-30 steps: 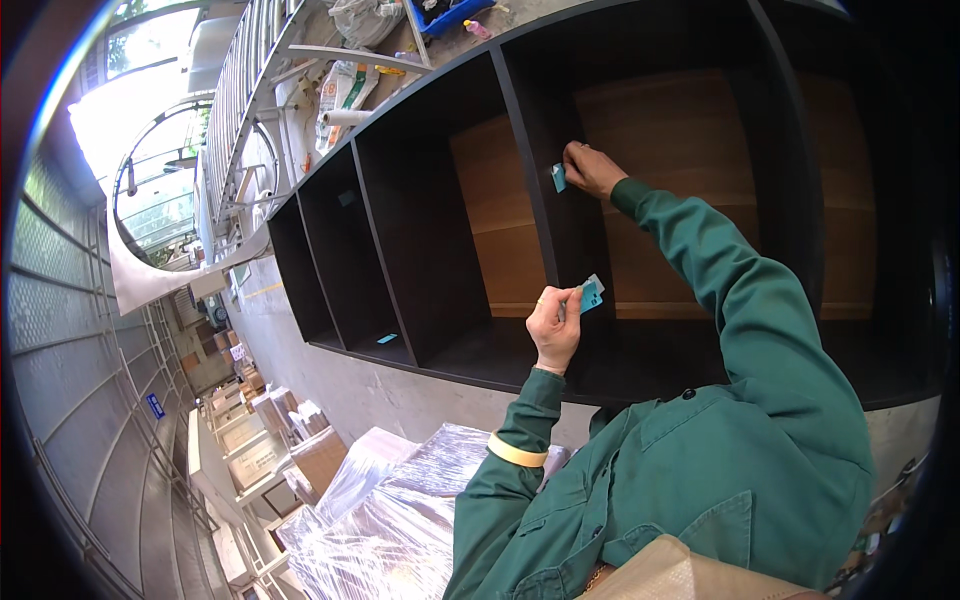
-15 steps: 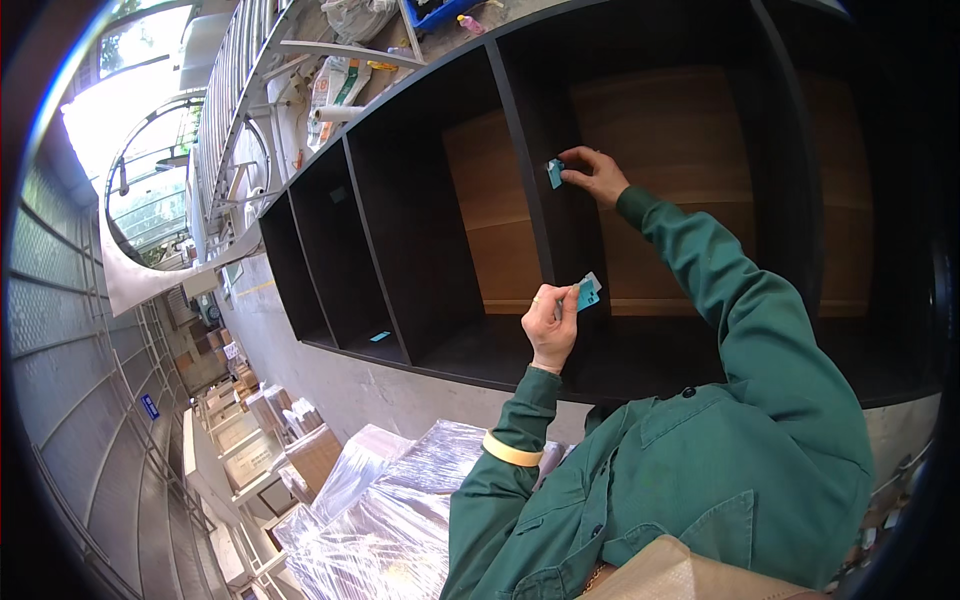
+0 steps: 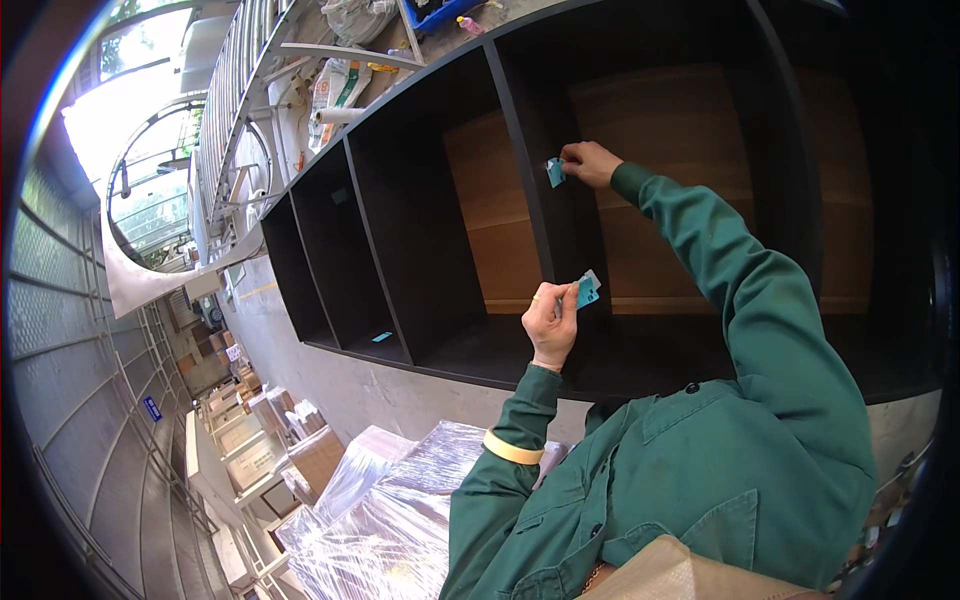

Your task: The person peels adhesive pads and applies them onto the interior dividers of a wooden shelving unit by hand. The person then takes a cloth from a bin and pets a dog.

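Note:
A long black cabinet lies before me, split by dividers into several compartments with brown back panels. My right hand reaches over one compartment, its fingers pinched at the edge of a small teal label. That label sits against the side of a divider. Nearer to me, my left hand grips a few teal labels with white edges between thumb and fingers. Another teal label lies in a compartment to the left, and a dim one shows on an inner wall there.
Film-wrapped stacks stand behind my left arm, with cardboard boxes farther left. A roller conveyor runs beyond the cabinet's far left. Bags and a blue crate sit past its far edge.
My right hand has shifted slightly and its fingers have drawn closer together at the label on the divider. My left hand stays almost still with its labels.

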`<state>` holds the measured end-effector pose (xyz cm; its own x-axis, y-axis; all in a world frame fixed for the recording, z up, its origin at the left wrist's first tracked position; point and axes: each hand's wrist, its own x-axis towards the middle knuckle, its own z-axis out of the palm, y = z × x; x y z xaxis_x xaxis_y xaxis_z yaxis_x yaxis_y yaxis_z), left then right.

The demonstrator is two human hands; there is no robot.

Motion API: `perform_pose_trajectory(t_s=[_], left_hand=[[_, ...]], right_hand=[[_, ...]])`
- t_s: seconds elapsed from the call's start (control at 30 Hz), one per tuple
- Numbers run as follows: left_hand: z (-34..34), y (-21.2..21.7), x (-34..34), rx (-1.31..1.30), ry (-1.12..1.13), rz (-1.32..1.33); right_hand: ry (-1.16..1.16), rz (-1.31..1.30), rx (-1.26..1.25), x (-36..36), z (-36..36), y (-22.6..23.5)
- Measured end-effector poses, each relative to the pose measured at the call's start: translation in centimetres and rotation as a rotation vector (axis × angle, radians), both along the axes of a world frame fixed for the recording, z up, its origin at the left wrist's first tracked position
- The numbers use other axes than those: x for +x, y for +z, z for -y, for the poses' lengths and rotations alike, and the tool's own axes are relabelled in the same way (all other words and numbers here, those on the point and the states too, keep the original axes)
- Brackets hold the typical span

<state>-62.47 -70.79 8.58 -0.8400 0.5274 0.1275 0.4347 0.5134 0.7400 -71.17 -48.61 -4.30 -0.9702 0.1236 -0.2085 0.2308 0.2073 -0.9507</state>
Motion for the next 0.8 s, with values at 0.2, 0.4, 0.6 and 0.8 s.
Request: perform_pose_trajectory(t_s=[0.2, 0.4, 0.6, 0.8], left_hand=[[-0.2, -0.5, -0.1, 0.033, -0.025, -0.036], [-0.1, -0.4, -0.2, 0.044, -0.021, -0.036], [-0.1, -0.4, -0.2, 0.008, -0.02, -0.051], [-0.1, -0.6, -0.1, 0.013, -0.017, -0.071]], right_hand=[[-0.02, 0.202, -0.492, 0.4, -0.8, -1.2], [-0.245, 0.188, -0.699, 1.3, 1.6, -1.1], [-0.29, 0.234, -0.707, 0.6, 1.5, -1.0], [-0.256, 0.335, -0.821, 0.1, 0.6, -0.1]])
